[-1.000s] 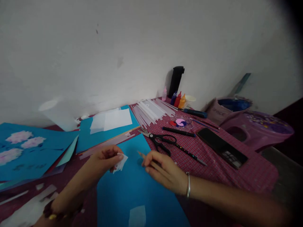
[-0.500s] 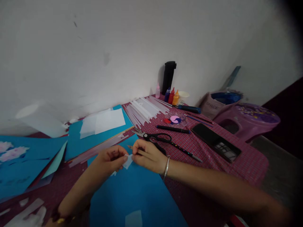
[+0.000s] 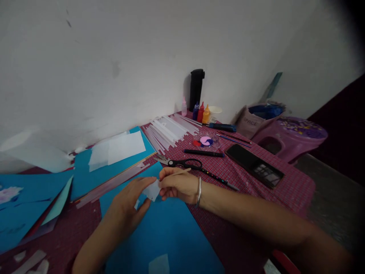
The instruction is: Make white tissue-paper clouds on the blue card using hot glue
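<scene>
A small piece of thin white paper [image 3: 152, 191] is pinched at its right edge by my right hand [image 3: 179, 186]. The same hand has a thin wooden stick [image 3: 182, 172] lying across its fingers. My left hand [image 3: 129, 201] is around the paper's left side, thumb and fingers apart, fingertips close to its upper edge; whether they touch it I cannot tell. Beneath both hands lies a blue sheet [image 3: 162, 236]. Another white paper piece [image 3: 159, 264] rests on its near part, and a small white scrap [image 3: 137, 204] is partly hidden by my left hand.
Black-handled scissors [image 3: 186, 163], a dotted pen [image 3: 218, 177], a black pen [image 3: 203, 153] and a phone [image 3: 253, 165] lie to the right. Farther back are white paper strips [image 3: 171, 131], paint blobs [image 3: 205, 141] and several paint bottles [image 3: 201, 113]. A blue folder [image 3: 28, 213] stands left.
My left thumb and fingers have spread apart from their pinch on the paper. My right hand has turned, and the wooden stick now points up to the right. The view has shifted slightly.
</scene>
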### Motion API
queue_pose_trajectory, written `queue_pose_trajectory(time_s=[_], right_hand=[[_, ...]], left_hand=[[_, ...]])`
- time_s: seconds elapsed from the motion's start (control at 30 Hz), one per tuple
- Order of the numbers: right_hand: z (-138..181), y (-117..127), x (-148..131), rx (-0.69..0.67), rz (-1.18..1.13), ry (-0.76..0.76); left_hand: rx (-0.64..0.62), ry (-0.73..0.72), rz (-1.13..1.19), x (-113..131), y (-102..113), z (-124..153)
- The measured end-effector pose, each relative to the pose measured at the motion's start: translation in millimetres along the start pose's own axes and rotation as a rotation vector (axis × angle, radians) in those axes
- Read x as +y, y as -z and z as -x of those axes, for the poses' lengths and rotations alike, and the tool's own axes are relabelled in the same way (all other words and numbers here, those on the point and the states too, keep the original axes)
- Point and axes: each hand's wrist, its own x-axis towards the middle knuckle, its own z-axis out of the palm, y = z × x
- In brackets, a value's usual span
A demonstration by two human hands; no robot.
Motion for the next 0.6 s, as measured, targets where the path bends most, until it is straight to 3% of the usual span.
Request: queue_pose_trajectory(time_s=[0.17,0.27,0.43,0.6], right_hand=[[0.9,1.0,-0.3,0.018,0.000,0.006],[0.2,1.2,-0.8,0.051,0.094,0.056],[-2.7,3.9,-5.5,0.140,0.270,0.240],[-4.3,7.3,-6.4,0.152,0.332,0.237]], left_hand=[[0.130,-0.124,-0.078,4.5,4.3,-4.3],[0.131,-0.115,-0.162,6.6,7.2,-7.1],[-0.108,0.110,-0.305,-7.8,-8.2,-7.6],[-0.331,0.288,-0.213,-19.9,-23.1,-3.6]])
